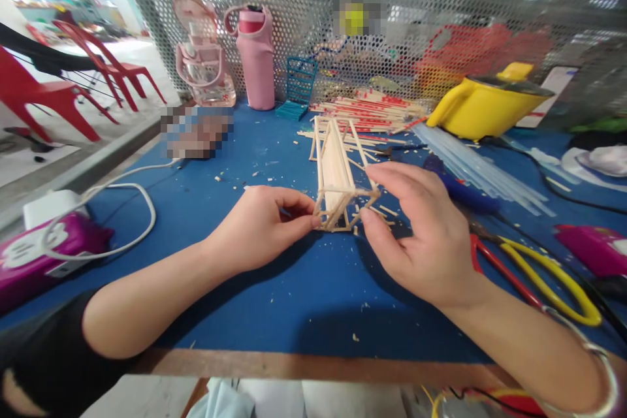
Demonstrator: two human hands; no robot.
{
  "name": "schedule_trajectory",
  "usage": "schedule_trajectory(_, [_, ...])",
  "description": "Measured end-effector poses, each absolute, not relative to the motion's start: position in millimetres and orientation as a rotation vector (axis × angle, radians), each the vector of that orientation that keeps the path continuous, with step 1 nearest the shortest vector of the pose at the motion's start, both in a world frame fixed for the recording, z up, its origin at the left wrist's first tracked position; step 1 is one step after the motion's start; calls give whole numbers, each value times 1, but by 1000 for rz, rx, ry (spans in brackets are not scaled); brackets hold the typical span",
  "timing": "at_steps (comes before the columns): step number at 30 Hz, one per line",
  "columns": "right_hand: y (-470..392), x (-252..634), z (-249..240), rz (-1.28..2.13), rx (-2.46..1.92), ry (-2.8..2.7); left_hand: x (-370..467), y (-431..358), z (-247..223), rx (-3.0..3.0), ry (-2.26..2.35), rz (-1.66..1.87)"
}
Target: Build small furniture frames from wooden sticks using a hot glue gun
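Seemingly steadying wooden-stick frame [337, 173] in pinched left hand [264, 225], with right hand [426, 235] half-open, hold unclear, needing light pressure next.

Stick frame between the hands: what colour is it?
The stick frame is pale tan; head view.

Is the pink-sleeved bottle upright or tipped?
Upright: the pink-sleeved bottle stands base-down on the blue tabletop, its cap at the top.

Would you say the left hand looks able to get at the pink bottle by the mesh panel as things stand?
Probably yes: only small pale scraps lie on the blue tabletop between the left hand and the pink bottle, though it would first need to release the wooden-stick frame.
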State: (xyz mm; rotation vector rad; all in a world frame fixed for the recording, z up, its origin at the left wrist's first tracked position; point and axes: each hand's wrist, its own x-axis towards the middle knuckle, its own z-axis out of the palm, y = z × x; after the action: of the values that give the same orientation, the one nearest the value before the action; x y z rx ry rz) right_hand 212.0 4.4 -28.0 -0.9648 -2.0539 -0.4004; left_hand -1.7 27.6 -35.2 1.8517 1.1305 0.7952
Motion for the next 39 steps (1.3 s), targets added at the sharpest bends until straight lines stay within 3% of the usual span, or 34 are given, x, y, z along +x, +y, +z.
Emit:
schedule_trajectory(9, [3,211,-29,-418,-983,-2071,-2,26,-31,1897,1128,765])
schedule_trajectory(22, [3,210,-31,-373,-986,-2084,14,24,-35,1749,1028,1074])
schedule_trajectory(39, [3,211,-32,-351,-987,-2096,17,21,-38,1675,985,1091])
